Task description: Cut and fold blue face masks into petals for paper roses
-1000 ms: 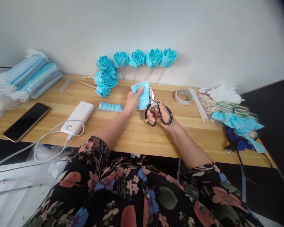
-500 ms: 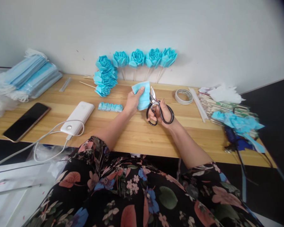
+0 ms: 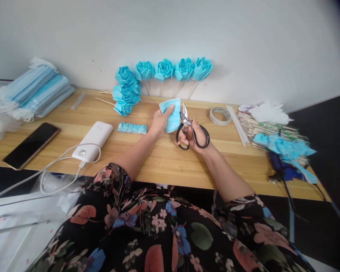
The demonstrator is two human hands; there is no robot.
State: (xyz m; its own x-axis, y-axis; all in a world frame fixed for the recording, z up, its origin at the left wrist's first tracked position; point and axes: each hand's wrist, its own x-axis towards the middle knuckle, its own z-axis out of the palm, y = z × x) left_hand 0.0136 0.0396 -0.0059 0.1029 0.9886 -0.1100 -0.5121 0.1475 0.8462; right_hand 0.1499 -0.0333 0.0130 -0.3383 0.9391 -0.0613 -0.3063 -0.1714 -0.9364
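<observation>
A light blue piece of mask-like fabric (image 3: 173, 119) is pinched in my left hand (image 3: 160, 122), its thumb lying across the front. My right hand (image 3: 197, 135) holds black-handled scissors (image 3: 184, 120), fingers through the loops and blades pointing up, parted slightly beside the fabric's right edge. Whether a blade touches the fabric I cannot tell. To the left of my left hand lies a row of small folded blue pieces (image 3: 132, 128). Behind my hands, blue fabric flowers (image 3: 164, 70) on thin sticks lean against the wall, and more blue flowers (image 3: 126, 92) are piled beside them.
A stack of blue face masks (image 3: 42, 90) stands at the left, near a phone (image 3: 31, 145) and a white power bank (image 3: 93, 140) with its cable. Rightward are a tape roll (image 3: 220, 116), white strips (image 3: 236, 126), wrapped sticks (image 3: 260, 126), blue scraps (image 3: 286, 146) and a blue tool with a cord (image 3: 283, 166).
Both hands have shifted very slightly to the right, carrying the fabric and scissors with them. The other things on the table stay where they were.
</observation>
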